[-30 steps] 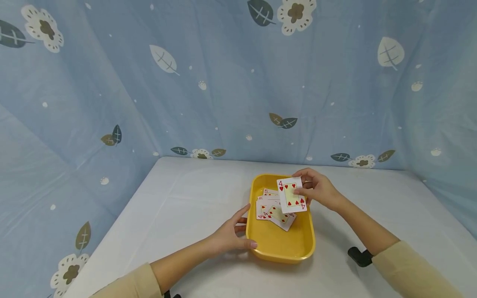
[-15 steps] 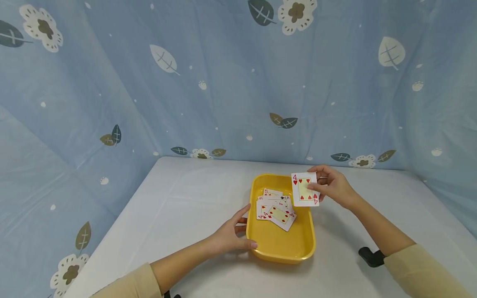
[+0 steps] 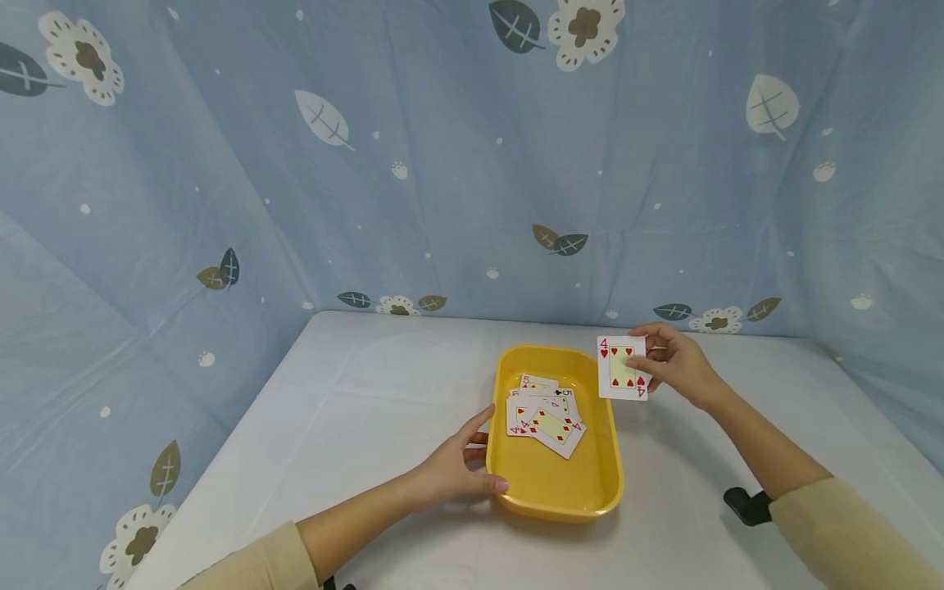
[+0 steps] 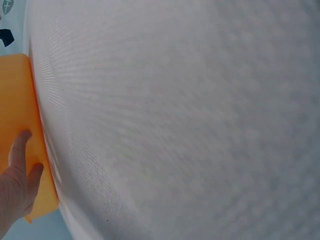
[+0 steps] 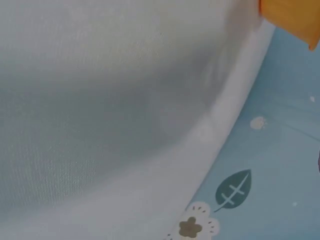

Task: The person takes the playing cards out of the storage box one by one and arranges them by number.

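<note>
A four of hearts playing card [image 3: 615, 375] is pinched between thumb and fingers of my right hand [image 3: 682, 369], held up at the far right side of a yellow plastic tray [image 3: 553, 485]. Several playing cards [image 3: 553, 426] lie face up and overlapping in the tray, with a four of diamonds on top at the front. My left hand [image 3: 451, 474] rests against the tray's left side, thumb on the rim. In the left wrist view, extended fingers [image 4: 20, 150] touch the tray's outer wall [image 4: 15, 95]. The right wrist view shows a tray corner [image 5: 295, 17] but not the hand.
A white cloth [image 3: 369, 385] covers the table. A blue curtain [image 3: 442, 164] with leaves and flowers hangs behind it and along the sides. A black object [image 3: 748, 506] shows at my right forearm.
My right hand has carried the four of hearts right and slightly away, from over the cards to the tray's right rim, uncovering a five of clubs. My left hand and the tray stay put.
</note>
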{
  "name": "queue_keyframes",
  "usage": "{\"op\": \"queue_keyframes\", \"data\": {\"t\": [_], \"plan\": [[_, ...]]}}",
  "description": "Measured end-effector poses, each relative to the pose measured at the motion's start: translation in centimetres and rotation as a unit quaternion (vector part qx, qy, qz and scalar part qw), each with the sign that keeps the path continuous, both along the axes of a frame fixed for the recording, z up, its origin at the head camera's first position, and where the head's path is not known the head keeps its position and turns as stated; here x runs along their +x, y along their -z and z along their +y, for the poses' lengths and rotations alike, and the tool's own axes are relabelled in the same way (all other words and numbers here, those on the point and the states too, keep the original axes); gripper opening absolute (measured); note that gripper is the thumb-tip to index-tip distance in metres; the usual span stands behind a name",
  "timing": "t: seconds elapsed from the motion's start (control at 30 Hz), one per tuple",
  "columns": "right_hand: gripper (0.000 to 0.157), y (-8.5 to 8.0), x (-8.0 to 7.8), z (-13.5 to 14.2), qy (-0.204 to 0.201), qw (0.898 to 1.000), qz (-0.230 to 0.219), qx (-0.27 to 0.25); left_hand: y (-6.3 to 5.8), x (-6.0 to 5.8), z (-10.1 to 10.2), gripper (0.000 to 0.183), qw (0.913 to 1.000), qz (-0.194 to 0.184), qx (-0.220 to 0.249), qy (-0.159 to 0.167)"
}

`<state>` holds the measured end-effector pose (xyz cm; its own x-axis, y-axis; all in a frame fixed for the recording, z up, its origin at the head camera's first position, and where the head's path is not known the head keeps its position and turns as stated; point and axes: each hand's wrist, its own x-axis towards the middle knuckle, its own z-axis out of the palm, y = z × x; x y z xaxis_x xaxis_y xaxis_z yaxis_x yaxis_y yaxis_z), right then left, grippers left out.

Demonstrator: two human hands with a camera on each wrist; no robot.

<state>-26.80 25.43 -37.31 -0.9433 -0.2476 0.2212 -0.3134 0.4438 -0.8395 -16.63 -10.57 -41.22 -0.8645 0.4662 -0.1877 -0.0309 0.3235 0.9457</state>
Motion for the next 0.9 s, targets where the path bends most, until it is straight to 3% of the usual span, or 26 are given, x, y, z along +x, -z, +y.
{"op": "queue_keyframes", "data": {"t": [0.23, 0.5, 0.9], "plan": [[0.050, 0.8, -1.1, 1.0, 0.029, 0.999, -0.014, 0.001, 0.0, 0.0, 0.0, 0.098, 1.0000, -0.003, -0.001, -0.002], [0.051, 0.8, -2.0, 2.2, 0.035, 0.997, -0.064, -0.010, 0.1, 0.0, 0.1, 0.098, 1.0000, 0.000, -0.001, -0.002], [0.052, 2.2, -3.3, 2.4, 0.037, 0.994, -0.087, 0.060, 0.3, 0.1, 0.1, 0.097, 0.9999, -0.008, 0.013, -0.003]]}}
